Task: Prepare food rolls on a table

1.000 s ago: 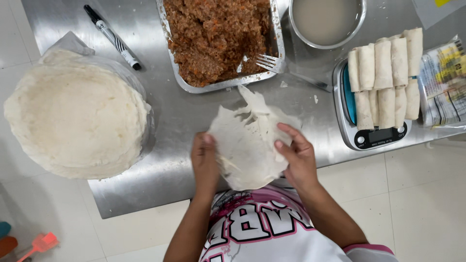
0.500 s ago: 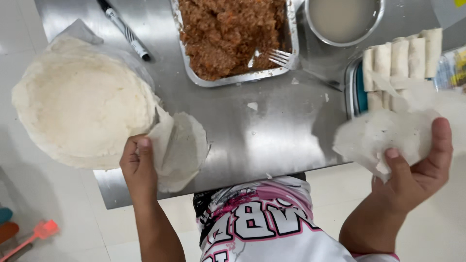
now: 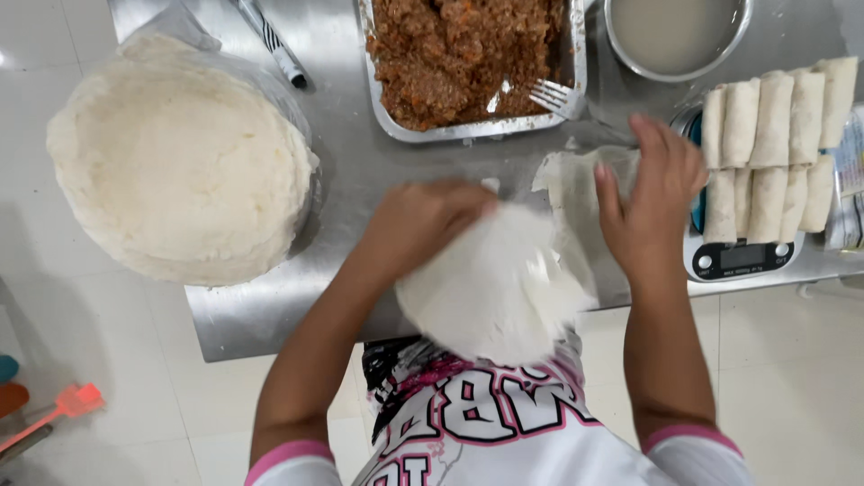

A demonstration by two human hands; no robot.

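Starting from the far left, there's an orange spatula-looking tool (image 3: 63, 407) lying on the white floor tiles, then a fat stack of round wrappers (image 3: 175, 166) sitting on clear plastic at the corner of the steel table (image 3: 270, 315). A black marker (image 3: 274, 45) lies just behind the stack.

Middle of the shot: the left hand (image 3: 423, 220) is pinching the top edge of a single round wrapper (image 3: 490, 288), which hangs half over the table's front edge, right above the person's shirt. It's blurry, so I can't tell how firm that pinch is. Behind it sits a foil tray of browned minced filling (image 3: 463, 58) with a fork (image 3: 558, 94) stuck in at its right side.

The right hand (image 3: 652, 202) is flat and spread, fingers loose, pressing on a second, crumpled sheet (image 3: 576, 184) on the steel. Not clenched on anything.

Further right is a bowl of cloudy paste (image 3: 675, 31), and finished rolls (image 3: 774, 135) are piled on a digital kitchen scale (image 3: 733, 261).

My take: these sheets tear easily, so peel slowly, keep the other palm flat as an anchor, and lay the wrapper fully on the steel before filling it.
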